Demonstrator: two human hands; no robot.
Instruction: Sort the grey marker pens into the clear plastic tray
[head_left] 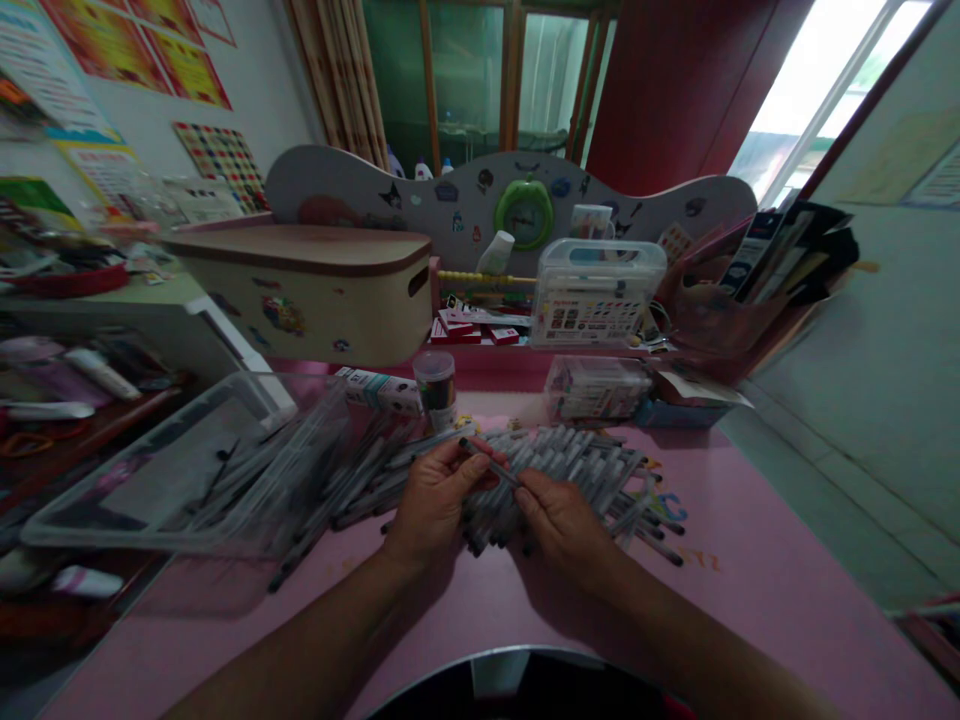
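Observation:
A heap of grey marker pens (577,470) lies on the pink desk (750,600). My left hand (435,495) pinches one grey pen (487,462) by its end, fingers closed round it. My right hand (562,520) grips the same pen lower down, resting on the heap. More pens spill to the left toward a tilted clear plastic box (180,470) that holds several pens.
A cream box with a brown lid (307,285) stands behind, beside a clear marker case (596,295) and a smaller case (592,390). A small dark jar (435,385) sits behind the pens. A green clock (525,212) hangs on the backboard. Cluttered shelves lie left.

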